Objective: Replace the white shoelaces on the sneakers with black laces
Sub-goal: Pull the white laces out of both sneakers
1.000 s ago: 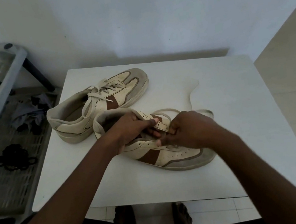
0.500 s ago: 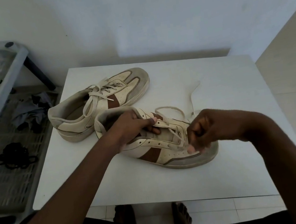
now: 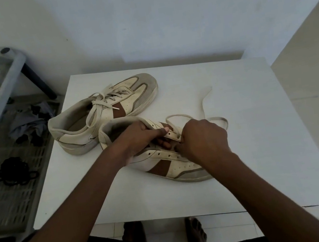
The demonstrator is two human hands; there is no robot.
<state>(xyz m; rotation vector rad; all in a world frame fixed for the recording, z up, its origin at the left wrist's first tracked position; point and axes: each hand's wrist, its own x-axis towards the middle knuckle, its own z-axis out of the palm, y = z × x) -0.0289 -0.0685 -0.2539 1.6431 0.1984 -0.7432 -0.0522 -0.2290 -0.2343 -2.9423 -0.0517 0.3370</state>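
Two cream sneakers with brown side patches lie on the white table (image 3: 252, 148). The far sneaker (image 3: 111, 109) still has its white lace tied. My left hand (image 3: 138, 138) grips the near sneaker (image 3: 174, 164) at its eyelet flap and tongue. My right hand (image 3: 201, 139) is curled over the lacing area and pinches the white lace (image 3: 205, 101), which is partly pulled out and trails in loose loops toward the back right. Several upper eyelets of the near sneaker are bare. A black lace bundle (image 3: 12, 173) lies on the rack at left.
A grey slatted plastic rack (image 3: 1, 198) stands left of the table, with crumpled dark cloth (image 3: 32, 126) on it. A white wall runs behind the table. My bare feet (image 3: 195, 232) show on the tiled floor under the front edge.
My right hand, which had pulled out to the right with the lace half a second ago, has come back over the lacing area. More lace lies loose on the table. My left hand stays put.
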